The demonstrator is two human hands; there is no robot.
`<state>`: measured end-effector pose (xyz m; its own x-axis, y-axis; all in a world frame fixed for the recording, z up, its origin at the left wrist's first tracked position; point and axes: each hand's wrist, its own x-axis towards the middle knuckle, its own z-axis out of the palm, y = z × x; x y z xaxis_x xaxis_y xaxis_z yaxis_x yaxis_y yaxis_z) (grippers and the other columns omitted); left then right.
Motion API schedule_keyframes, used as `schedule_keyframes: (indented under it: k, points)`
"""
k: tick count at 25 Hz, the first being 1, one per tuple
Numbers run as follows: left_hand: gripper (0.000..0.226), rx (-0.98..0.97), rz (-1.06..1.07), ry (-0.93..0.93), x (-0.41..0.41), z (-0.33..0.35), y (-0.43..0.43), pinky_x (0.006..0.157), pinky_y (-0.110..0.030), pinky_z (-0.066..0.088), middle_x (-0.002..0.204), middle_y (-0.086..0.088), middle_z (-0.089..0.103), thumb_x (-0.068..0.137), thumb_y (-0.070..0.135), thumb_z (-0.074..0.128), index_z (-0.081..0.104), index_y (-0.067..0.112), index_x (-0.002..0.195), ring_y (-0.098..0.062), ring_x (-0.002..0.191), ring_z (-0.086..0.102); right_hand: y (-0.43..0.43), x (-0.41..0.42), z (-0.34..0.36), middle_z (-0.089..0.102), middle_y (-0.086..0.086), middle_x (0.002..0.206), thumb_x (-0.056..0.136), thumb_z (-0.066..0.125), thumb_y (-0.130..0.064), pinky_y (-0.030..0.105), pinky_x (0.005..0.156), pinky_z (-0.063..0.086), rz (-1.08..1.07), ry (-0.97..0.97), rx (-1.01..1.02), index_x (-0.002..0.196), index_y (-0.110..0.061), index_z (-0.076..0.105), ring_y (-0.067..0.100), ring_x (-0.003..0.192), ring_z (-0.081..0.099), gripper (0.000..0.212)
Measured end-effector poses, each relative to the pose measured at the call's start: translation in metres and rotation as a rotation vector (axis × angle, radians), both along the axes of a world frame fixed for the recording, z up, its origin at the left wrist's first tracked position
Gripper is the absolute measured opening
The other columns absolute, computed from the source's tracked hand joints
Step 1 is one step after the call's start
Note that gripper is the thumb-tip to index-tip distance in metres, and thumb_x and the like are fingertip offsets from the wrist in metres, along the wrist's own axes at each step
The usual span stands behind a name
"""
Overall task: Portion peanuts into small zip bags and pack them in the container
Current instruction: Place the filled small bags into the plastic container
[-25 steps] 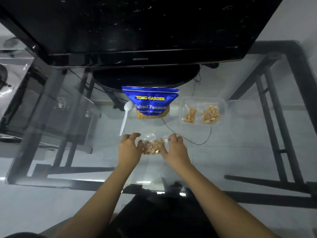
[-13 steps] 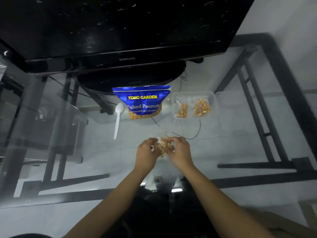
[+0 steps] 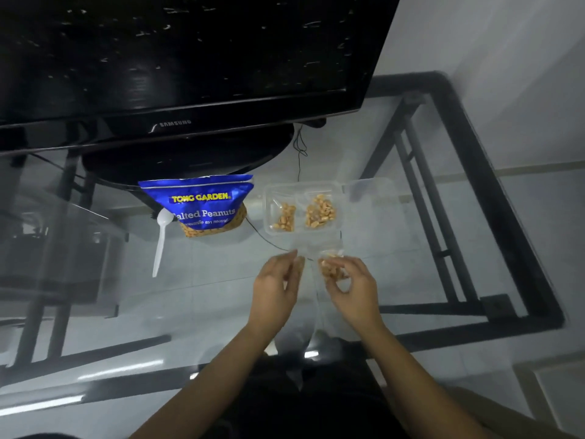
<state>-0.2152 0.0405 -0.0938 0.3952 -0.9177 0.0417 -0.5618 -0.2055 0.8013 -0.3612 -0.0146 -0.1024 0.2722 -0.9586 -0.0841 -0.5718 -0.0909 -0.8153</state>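
The right hand (image 3: 354, 286) pinches a small zip bag (image 3: 332, 269) holding a portion of peanuts, fingers curled around its lower part, thumb and forefinger closing on the plastic so that the nuts show between them. The left hand (image 3: 277, 288) is just beside it at its 9 o'clock, fingers loosely bent and pointing toward 1 o'clock; its fingertips seem near the clear edge of the bag, but whether they touch the film cannot be told, since the plastic is nearly invisible against the glass. Both hands hover low over the glass worktop (image 3: 196, 299). At 12 o'clock from the held bag, near it, lies the clear plastic container (image 3: 272, 198), lid hinged open toward 3 o'clock, with two filled bags of peanuts (image 3: 319, 212) side by side inside. At 9 o'clock of the container stands the blue Tong Garden salted peanut pouch (image 3: 202, 204), its top open, well apart from the hands at about 10 o'clock from them. A white plastic spoon (image 3: 160, 240) lies against the pouch's left lower corner, bowl at 12 o'clock, handle running to 6 o'clock. Behind the pouch a black Samsung television (image 3: 190, 58) stands on its dark oval base. A thin black cable (image 3: 266, 239) runs under the glass between pouch and hands.
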Motion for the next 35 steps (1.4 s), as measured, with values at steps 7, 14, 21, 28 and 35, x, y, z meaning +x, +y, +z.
schedule_keyframes:
  k: [7,14,21,28,35]
  points:
    - [0.039,0.250,0.227,0.151,0.037,0.020,-0.101,0.077,-0.012,0.047,0.129,-0.010,0.058,0.092,0.003,0.046,0.050,0.005,0.131,-0.024,0.105,0.062,-0.100,0.048,0.022,0.053,0.007,0.119,0.087,0.052,0.002,0.012,0.081,0.043,0.025,0.001,0.098,0.115,-0.009,0.059,0.018,0.098,0.059,0.030]
    - [0.038,0.384,-0.027,-0.197,0.028,-0.003,-0.120,0.089,-0.032,0.046,0.119,-0.022,0.060,0.087,-0.006,0.047,0.056,0.002,0.123,-0.034,0.106,0.059,-0.127,0.063,0.012,0.051,0.016,0.124,0.083,0.057,-0.004,0.033,0.090,0.044,0.311,0.515,0.088,0.118,-0.002,0.058,0.031,0.109,0.054,0.035]
    - [0.038,0.351,0.142,-0.407,0.025,-0.010,-0.100,0.100,-0.048,0.035,0.148,-0.025,0.028,0.091,0.018,0.056,0.052,0.014,0.128,-0.044,0.125,0.035,-0.123,0.040,0.006,0.042,0.016,0.133,0.087,0.057,-0.012,0.041,0.099,0.042,0.086,0.358,-0.174,0.126,-0.011,0.053,0.033,0.121,0.042,0.040]
    - [0.045,0.372,0.187,-0.196,0.022,-0.009,-0.089,0.108,-0.033,0.033,0.150,-0.023,0.030,0.093,-0.001,0.046,0.038,0.000,0.137,-0.035,0.134,0.036,-0.124,-0.026,-0.003,0.005,0.024,0.153,0.074,0.067,-0.055,0.052,0.113,0.013,-0.246,0.741,0.465,0.143,-0.016,0.007,0.041,0.141,0.008,0.099]
    - [0.042,0.361,0.166,-0.166,0.024,-0.008,-0.085,0.106,-0.034,0.035,0.151,-0.018,0.029,0.095,0.010,0.047,0.042,0.004,0.136,-0.033,0.134,0.037,-0.132,-0.039,0.002,0.027,0.015,0.137,0.072,0.079,-0.016,0.045,0.092,0.047,-0.471,0.291,0.319,0.132,-0.018,0.036,0.033,0.113,0.048,0.074]
